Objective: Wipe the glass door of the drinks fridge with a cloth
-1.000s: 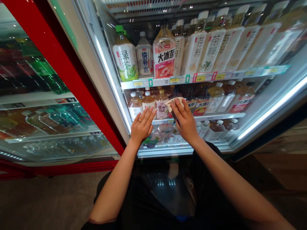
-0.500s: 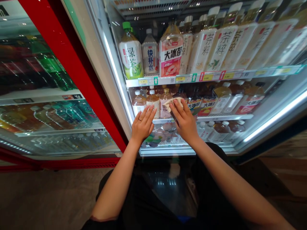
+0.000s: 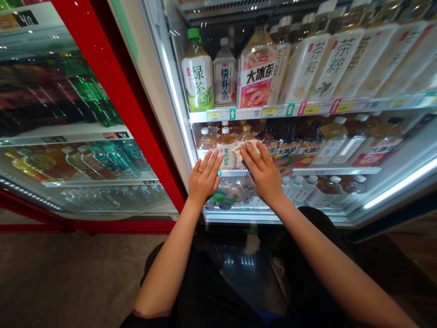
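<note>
My left hand (image 3: 205,177) rests flat against the glass door (image 3: 273,216) of a drinks cooler, its fingers spread and nothing in them. A ring shows on one finger. Close beside it, my right hand (image 3: 262,173) presses a beige cloth (image 3: 243,150) onto the glass. Part of that cloth is hidden under my fingers. Behind the glass, at the level of my hands, stand bottles of tea (image 3: 225,148) on a lower shelf.
A red door frame (image 3: 116,100) runs down to the left, with a second glass section of bottles (image 3: 85,159) beyond it. Higher up, large tea bottles (image 3: 198,77) line a shelf with price strips (image 3: 273,111). A grey floor (image 3: 68,273) lies below.
The cooler and shelves have shifted rightward and slightly upward in view. My hands stay on the glass, and the cloth has moved slightly left under my right hand.
</note>
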### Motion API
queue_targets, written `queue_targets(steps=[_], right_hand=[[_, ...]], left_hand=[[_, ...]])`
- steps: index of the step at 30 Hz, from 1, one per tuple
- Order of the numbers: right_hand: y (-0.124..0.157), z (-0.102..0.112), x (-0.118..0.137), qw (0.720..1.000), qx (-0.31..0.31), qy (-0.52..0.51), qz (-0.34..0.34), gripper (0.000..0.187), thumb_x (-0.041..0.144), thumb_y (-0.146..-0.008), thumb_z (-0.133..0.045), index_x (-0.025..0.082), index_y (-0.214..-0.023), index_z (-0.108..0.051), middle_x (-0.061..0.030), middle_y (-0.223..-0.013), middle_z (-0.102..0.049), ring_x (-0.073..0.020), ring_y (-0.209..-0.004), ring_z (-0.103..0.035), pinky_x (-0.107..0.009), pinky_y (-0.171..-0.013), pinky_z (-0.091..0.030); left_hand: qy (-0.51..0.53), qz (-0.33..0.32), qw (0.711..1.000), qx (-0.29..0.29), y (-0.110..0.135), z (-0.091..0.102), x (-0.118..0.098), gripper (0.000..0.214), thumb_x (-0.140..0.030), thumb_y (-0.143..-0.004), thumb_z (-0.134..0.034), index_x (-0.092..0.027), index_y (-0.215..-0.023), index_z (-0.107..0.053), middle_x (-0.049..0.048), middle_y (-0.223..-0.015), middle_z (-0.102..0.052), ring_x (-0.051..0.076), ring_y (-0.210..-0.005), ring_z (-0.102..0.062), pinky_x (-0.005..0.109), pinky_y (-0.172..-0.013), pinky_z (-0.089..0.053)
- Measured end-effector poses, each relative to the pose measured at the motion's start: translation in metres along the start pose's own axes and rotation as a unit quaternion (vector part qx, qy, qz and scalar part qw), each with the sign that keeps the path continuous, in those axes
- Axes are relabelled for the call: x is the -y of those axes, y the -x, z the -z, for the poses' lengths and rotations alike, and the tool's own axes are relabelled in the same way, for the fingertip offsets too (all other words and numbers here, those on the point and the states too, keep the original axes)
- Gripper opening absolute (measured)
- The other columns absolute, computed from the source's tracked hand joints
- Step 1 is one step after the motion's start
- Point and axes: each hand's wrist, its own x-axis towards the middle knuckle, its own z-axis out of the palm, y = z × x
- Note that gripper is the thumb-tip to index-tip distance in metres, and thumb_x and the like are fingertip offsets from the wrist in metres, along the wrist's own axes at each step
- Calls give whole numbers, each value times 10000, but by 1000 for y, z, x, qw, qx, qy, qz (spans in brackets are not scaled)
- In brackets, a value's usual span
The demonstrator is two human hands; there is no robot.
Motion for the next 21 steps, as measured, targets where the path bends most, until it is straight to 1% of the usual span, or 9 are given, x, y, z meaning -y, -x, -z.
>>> queue_targets(steps=[3,7,10,12,14,16,18,21], right_hand=[[-3,2,0,1000,-6,-8,-22,993,25,-1037,-449,478,-1750,71,95,-1846,-225,-307,-1718,-203,-640,-1398,-315],[-21,-4,10,999,8,-18,-26,999,45,-1043,-448,484,-1742,114,117,-1853,-159,-299,-1726,-133,-622,-1423,-248],[-27,-13,17,1000,23,-15,-2,972,53,-1060,-419,476,-1744,126,108,-1844,-194,-257,-1722,-123,-570,-1437,-226],[-22,-17,19,1000,25,-9,16,952,37,-1066,-383,468,-1748,124,96,-1832,-244,-223,-1718,-133,-527,-1439,-241],[-14,-17,17,999,19,2,26,926,29,-1075,-359,455,-1754,105,85,-1820,-290,-206,-1714,-157,-507,-1434,-268],[-8,-16,13,999,9,15,28,891,42,-1089,-367,431,-1765,66,70,-1813,-316,-211,-1713,-169,-518,-1429,-284],[-7,-13,11,1000,-1,22,22,859,59,-1098,-383,405,-1779,9,55,-1814,-317,-220,-1718,-144,-526,-1430,-275],[-17,-13,13,1000,-16,13,14,840,72,-1096,-395,380,-1790,-35,43,-1818,-306,-223,-1723,-83,-518,-1435,-254]], left_hand=[[-12,0,1000,-10,1,3,2,871,-114,-1027,-514,-235,-1793,-117,53,-1762,-366,217,-1656,-338,381,-1428,-137],[-3,16,1000,-9,2,5,3,891,-101,-1023,-521,-257,-1796,-105,44,-1764,-363,211,-1660,-324,375,-1429,-124],[4,25,1000,-8,3,7,5,894,-86,-1023,-521,-271,-1796,-112,41,-1766,-353,209,-1661,-320,378,-1429,-133],[14,34,999,-1,4,8,6,900,-79,-1025,-519,-288,-1796,-104,40,-1770,-342,216,-1662,-318,398,-1431,-146],[18,41,999,5,5,8,7,898,-79,-1029,-513,-296,-1795,-97,42,-1775,-328,230,-1661,-323,424,-1431,-159],[16,45,999,7,5,10,8,892,-81,-1033,-508,-295,-1794,-96,44,-1778,-320,240,-1659,-330,437,-1429,-171],[11,45,999,2,5,11,8,887,-81,-1034,-508,-292,-1793,-100,43,-1777,-325,239,-1660,-330,431,-1428,-175],[7,42,999,-14,5,13,8,885,-84,-1032,-518,-287,-1793,-115,38,-1768,-347,220,-1663,-321,404,-1427,-174]])
